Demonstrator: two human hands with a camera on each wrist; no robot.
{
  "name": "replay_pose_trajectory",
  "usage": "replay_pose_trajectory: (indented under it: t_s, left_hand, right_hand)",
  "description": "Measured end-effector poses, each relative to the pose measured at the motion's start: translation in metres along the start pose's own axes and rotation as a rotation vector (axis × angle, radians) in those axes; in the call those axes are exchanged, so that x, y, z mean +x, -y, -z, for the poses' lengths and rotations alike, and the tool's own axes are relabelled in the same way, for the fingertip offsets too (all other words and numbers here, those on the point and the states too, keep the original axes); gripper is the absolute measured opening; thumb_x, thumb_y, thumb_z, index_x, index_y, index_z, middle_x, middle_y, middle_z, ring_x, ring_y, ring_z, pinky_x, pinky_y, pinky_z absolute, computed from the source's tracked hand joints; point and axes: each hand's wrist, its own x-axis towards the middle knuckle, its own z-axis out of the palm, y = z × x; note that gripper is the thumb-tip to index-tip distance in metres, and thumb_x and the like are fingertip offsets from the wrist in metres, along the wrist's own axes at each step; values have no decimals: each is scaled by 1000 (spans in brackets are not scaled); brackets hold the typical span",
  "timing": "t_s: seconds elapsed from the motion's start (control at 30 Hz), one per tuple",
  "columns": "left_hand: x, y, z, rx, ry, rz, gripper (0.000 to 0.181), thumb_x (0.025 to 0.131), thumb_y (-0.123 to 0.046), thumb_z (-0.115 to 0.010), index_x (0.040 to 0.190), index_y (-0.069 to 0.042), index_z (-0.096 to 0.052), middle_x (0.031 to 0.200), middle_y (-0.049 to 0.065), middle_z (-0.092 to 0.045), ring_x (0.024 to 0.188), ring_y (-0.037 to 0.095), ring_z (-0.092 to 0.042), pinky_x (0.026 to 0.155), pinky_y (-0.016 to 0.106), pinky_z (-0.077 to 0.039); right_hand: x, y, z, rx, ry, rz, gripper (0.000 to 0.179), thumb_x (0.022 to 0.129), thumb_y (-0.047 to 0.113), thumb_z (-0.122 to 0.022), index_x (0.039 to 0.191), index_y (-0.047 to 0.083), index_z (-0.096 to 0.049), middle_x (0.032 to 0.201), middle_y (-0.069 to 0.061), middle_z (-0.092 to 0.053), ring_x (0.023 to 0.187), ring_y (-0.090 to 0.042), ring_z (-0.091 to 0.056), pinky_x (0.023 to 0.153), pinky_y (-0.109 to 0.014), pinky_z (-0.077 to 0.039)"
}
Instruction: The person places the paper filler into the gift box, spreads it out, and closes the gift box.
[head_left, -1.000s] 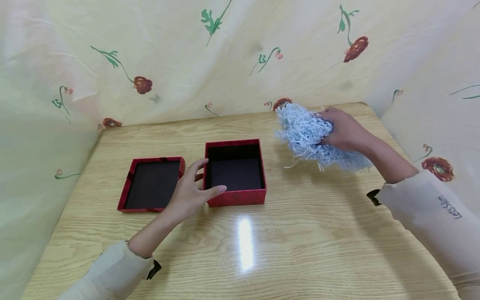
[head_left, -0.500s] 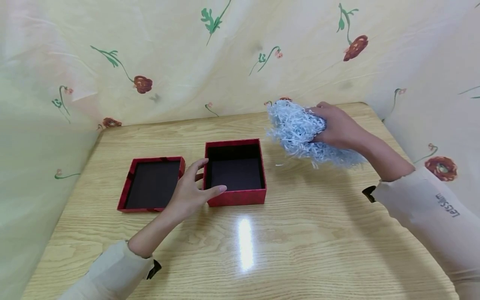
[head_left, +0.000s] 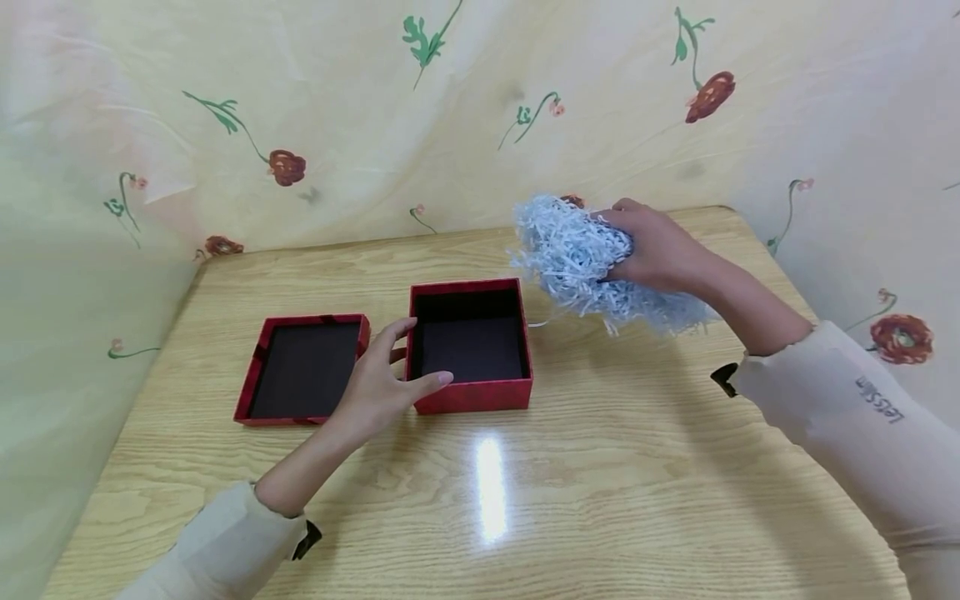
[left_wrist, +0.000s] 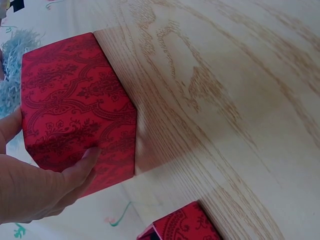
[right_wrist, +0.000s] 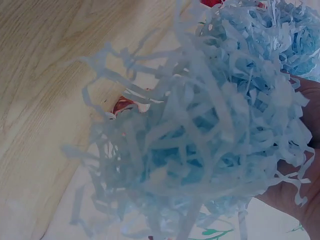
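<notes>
Although the shallow red lid [head_left: 307, 371] lies just as it did, dark inside up, at nine o'clock from the red box [head_left: 472, 396], the scene is shifting farther right. The left hand [head_left: 375, 392] keeps its place at the box's eight o'clock, fingers bent around that corner with tips at the rim, which seems to steady it; the box stays put, unfilled. At two o'clock, the pale-blue paper shreds [head_left: 566, 254] have moved leftward, so the gap to the box is narrower. The right hand [head_left: 663, 250] travels with them, its fingers clamped on the bundle. The box's mouth faces up, obstructed only by the left fingertips along its edge. Bare tabletop [head_left: 637, 500] spreads from four o'clock round to six; towards twelve, its far edge and the flowered cloth [head_left: 345, 75] behind leave noticeably less room.
</notes>
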Motion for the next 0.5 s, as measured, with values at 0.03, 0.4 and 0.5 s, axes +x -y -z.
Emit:
replay_pose_trajectory:
  t_s: [0.03,0.4,0.5]
  left_hand:
    - [0,0,0,-1,1,0,93,75,-41,-82,150,-22,-30,153,3,-29,132,35,-42,97,48,-47]
    - [1,-1,0,-6,0,4,93,76,-40,-82,150,-20,-29,153,3,-29,133,35,-42,97,47,-48]
    - [1,-2,1,1,-1,6,93,75,-41,-82,150,-21,-29,153,3,-29,133,34,-42,96,47,-48]
  right_hand:
    - [1,1,0,3,3,1,63,73,-1,-77,131,4,-56,116,-20,-52,103,-36,-50,91,-54,-41]
    - [13,15,-2,0,16,54,60,72,1,-79,128,4,-59,112,-19,-54,100,-34,-51,90,-52,-42]
    - [15,19,-4,-5,37,39,62,72,1,-79,130,2,-57,115,-20,-53,103,-36,-50,93,-54,-42]
